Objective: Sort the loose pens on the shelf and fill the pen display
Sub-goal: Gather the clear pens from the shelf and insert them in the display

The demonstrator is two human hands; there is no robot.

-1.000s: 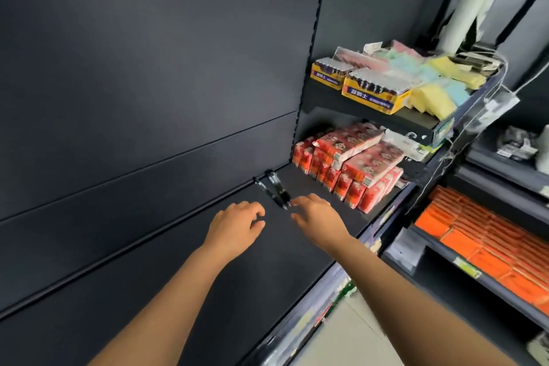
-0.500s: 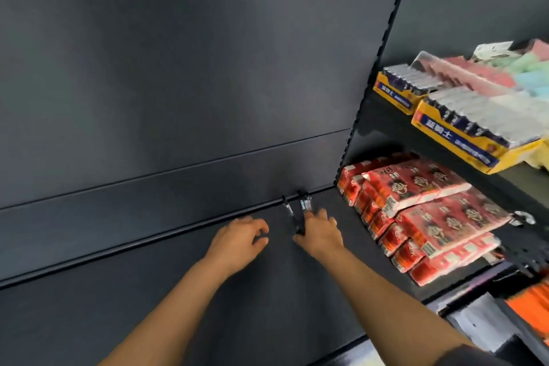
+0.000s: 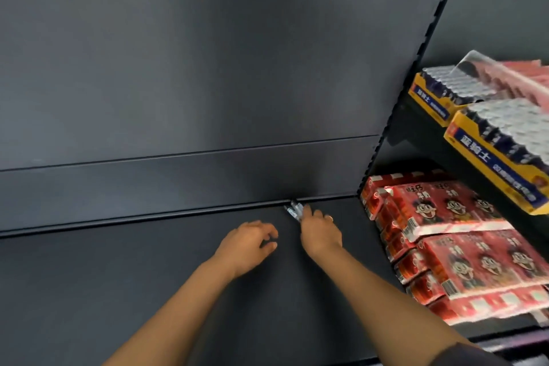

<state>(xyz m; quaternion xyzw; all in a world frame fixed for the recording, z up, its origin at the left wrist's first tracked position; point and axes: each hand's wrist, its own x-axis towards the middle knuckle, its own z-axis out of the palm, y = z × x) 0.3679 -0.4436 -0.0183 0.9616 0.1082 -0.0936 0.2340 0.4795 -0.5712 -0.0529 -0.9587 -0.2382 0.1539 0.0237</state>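
Note:
A small bunch of dark pens (image 3: 293, 210) lies at the back of the black shelf (image 3: 148, 270), against the rear panel. My right hand (image 3: 319, 232) covers their near ends, its fingers curled over them; the tips poke out past the fingers. My left hand (image 3: 248, 242) hovers just left of the pens, fingers loosely bent, holding nothing. No pen display is in view.
Red drink cartons (image 3: 451, 241) are stacked on the shelf to the right of my hands. Above them, yellow-and-blue battery boxes (image 3: 499, 145) sit on an upper shelf. A slotted black upright (image 3: 395, 116) divides the bays.
The view has swung left and closer to the shelf. My right hand has reached farther back and closed over the pens. My left hand has kept beside it.

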